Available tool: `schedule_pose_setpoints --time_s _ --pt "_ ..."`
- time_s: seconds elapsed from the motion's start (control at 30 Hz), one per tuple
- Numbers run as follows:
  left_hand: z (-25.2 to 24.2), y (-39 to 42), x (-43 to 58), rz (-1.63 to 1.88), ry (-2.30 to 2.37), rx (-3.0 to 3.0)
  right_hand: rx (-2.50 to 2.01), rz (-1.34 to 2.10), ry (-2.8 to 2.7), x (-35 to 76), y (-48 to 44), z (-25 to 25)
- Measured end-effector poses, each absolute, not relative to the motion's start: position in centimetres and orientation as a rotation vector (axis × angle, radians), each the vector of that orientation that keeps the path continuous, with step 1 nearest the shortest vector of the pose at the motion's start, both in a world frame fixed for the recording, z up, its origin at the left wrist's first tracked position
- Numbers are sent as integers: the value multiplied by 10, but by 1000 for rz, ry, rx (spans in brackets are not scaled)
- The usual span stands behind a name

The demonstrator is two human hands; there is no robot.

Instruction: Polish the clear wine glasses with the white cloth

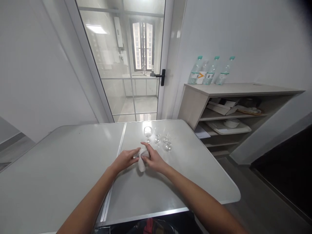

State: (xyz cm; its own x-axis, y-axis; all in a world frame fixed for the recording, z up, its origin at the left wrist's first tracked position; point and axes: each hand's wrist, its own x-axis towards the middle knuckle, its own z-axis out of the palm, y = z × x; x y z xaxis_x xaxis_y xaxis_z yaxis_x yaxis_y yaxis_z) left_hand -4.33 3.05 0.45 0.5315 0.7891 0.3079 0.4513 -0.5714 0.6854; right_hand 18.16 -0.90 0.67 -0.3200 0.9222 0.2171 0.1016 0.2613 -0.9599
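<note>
Above the table, my left hand (126, 160) is closed on a small clear glass (136, 155), mostly hidden by the fingers and a white cloth. My right hand (154, 159) grips the white cloth (141, 165) and presses it around the glass; one end hangs down between my hands. Just beyond my fingertips stands a stemmed glass (148, 131), upright. To its right are more clear stemmed glasses, among them one glass (157, 139), another glass (166, 137) and a nearer glass (168, 147).
The pale grey table (73, 169) has a metal strip (114, 182) running across it. Behind it is a glazed door (126, 65) with a black handle (162, 77). At right stands a shelf unit (243, 88), with several plastic bottles (211, 73) on top.
</note>
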Motion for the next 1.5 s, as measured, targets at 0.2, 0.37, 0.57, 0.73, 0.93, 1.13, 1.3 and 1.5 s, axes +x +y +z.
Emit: schedule_pose_setpoints --time_s 0.2,0.37,0.57,0.73,0.93,1.13,1.3,1.5 --pt "16 34 -47 371 778 1787 -839 1011 -2004 194 -9 11" --pt "21 36 -53 264 809 1766 -743 846 -2059 189 -7 0" --pt "23 26 -35 486 909 2050 -916 1031 -1491 188 -2 -2" --pt "6 28 -31 469 1265 2444 -959 1153 -1270 182 2 -8" --pt "10 30 -40 543 1111 2361 -1006 1286 -1184 177 0 -9" --pt "21 37 -58 517 773 1786 -882 915 -1783 183 -11 6" --pt "18 42 -63 464 665 1617 -579 489 -2174 189 -10 6" --pt "10 46 -61 750 840 1641 -864 536 -1557 193 -13 7"
